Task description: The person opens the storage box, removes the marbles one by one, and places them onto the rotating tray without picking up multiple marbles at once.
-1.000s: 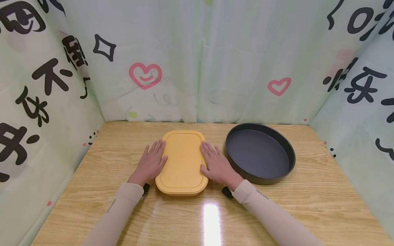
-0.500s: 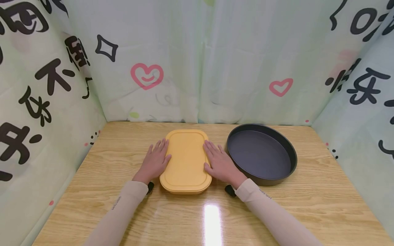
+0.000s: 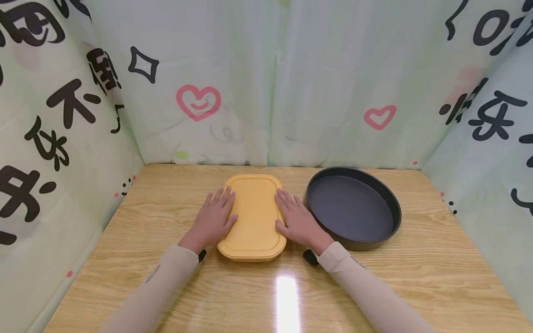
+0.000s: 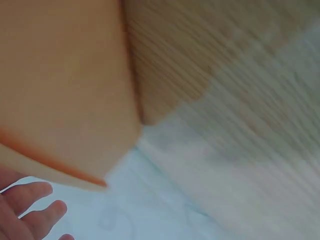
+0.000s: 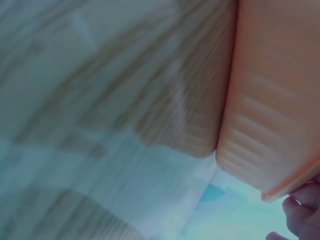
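Note:
A yellow lidded box (image 3: 255, 217) with rounded corners stands upright on the wooden table, its lid on. My left hand (image 3: 212, 219) lies on the lid's left edge, fingers straight and pointing away, thumb over the top. On the opposite edge rests my right hand (image 3: 299, 222), also with extended fingers. Both wrist views show the box's side wall (image 4: 65, 85) reaching down to the table, with fingertips (image 5: 305, 210) by the lid's rim. What the box contains is hidden.
A round dark grey pan (image 3: 354, 208) without a visible handle stands right of the box, close to my right hand. The wooden table (image 3: 233, 300) reaches back to a printed curtain (image 3: 250, 92), with more curtain at both sides.
The box has shifted slightly right, with both hands staying on it. My left hand has since slid a little further over the lid. The pan looks unmoved.

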The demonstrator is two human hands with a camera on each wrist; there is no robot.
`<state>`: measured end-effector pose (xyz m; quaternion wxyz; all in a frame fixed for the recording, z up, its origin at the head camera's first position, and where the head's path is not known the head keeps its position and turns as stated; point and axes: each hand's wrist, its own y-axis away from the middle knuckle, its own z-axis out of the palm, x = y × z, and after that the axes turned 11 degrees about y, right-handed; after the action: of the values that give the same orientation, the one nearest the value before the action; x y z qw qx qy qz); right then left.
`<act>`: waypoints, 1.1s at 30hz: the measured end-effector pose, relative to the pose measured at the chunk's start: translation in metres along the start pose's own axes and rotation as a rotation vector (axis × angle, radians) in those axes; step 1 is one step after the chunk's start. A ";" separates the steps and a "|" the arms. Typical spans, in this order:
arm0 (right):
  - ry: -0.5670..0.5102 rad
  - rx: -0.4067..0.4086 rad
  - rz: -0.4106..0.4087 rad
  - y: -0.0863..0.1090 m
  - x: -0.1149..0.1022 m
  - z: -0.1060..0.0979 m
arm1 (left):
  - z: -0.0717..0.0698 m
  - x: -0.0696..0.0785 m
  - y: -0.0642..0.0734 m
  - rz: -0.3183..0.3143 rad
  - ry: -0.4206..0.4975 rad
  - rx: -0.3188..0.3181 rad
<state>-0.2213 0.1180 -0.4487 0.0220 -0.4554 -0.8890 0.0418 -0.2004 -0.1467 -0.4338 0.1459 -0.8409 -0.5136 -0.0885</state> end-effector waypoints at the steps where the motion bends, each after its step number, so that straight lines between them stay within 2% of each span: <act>1: -0.004 0.001 -0.001 0.000 0.000 0.000 | -0.001 0.005 0.002 0.034 -0.017 0.007; 4: -0.013 0.005 0.003 0.001 0.001 -0.001 | -0.003 0.019 0.008 0.126 -0.051 0.032; 8: -0.021 0.010 0.018 0.003 0.003 -0.002 | -0.001 0.038 0.016 0.218 -0.050 0.054; 12: -0.033 0.008 0.027 0.005 0.005 -0.002 | 0.003 0.053 0.021 0.289 -0.042 0.024; 18: -0.053 0.004 0.030 0.014 0.002 -0.007 | 0.013 0.064 0.029 0.309 -0.097 -0.034; 24: -0.057 0.021 0.016 0.025 -0.001 -0.007 | 0.016 0.069 0.031 0.305 -0.157 -0.043; 33: -0.066 0.062 -0.021 0.035 -0.001 -0.001 | 0.015 0.071 0.030 0.351 -0.236 -0.063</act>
<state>-0.1926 0.1376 -0.4512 0.0072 -0.4437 -0.8922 0.0839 -0.1412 -0.0947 -0.4317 0.0713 -0.9261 -0.3700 0.0214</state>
